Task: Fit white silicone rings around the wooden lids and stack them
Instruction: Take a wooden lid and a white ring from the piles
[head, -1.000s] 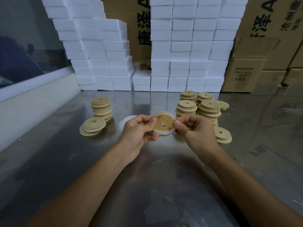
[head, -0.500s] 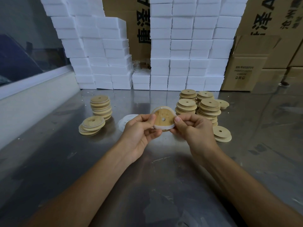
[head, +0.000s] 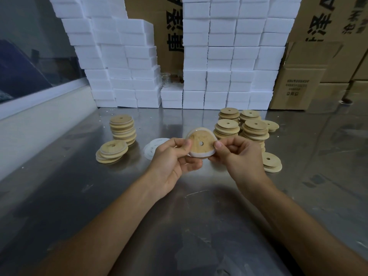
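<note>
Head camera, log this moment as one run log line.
step: fitting ring | left hand: holds wooden lid | right hand: holds lid | silicone ring: around lid rim | loose rings: on table

— Sleeves?
— None in view. Forearms bare from the frame's lower edge up to the wrists.
— Gloves, rings, a watch?
— Left hand [head: 175, 158] bare, right hand [head: 237, 156] bare too. Nails trimmed short, visible on both thumbs.
— Markings anywhere?
— Hard to tell; nothing made out at this sharpness.
</note>
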Motion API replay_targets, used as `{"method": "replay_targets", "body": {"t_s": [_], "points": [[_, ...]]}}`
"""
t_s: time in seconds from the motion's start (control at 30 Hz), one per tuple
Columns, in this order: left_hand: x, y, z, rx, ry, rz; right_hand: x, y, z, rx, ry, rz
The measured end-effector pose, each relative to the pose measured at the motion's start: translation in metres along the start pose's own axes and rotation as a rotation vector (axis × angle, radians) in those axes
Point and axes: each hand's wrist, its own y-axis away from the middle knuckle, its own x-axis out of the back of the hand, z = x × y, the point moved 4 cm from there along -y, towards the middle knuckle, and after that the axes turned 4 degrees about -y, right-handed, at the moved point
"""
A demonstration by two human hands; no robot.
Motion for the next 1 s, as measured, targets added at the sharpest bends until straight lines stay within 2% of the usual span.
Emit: {"method": "replay_targets", "body": {"t_s": [0.07,0.13,0.2,0.3,0.37,0.53,0.77,1.0], "points": [[0.006,0.000,0.005,-0.122,-0.306,0.041,0.001,-0.001,-0.004,0.111,0.122,-0.016],[0.010,0.000,0.012,-0.290,-0.613,0.086,0.000,0.001,-0.007,0.252,0.353,-0.050],[0.009,0.001,0.015,-0.436,-0.767,0.072,-0.004,0.005,-0.009,0.403,0.562,-0.090],[0.003,0.004,0.016,-0.559,-0.864,0.041,-0.006,0.009,-0.013,0.584,0.641,-0.101],[0.002,0.004,0.018,-0.579,-0.823,0.043,-0.006,0.009,-0.014,0.600,0.594,-0.100],[0.006,0.003,0.019,-0.520,-0.660,0.050,-0.005,0.003,-0.004,0.419,0.437,-0.069],[0.004,0.001,0.014,-0.430,-0.513,0.022,-0.001,-0.001,-0.009,0.409,0.451,-0.029],[0.009,-0.001,0.012,-0.348,-0.414,0.023,-0.002,0.000,-0.007,0.274,0.345,-0.138]]}}
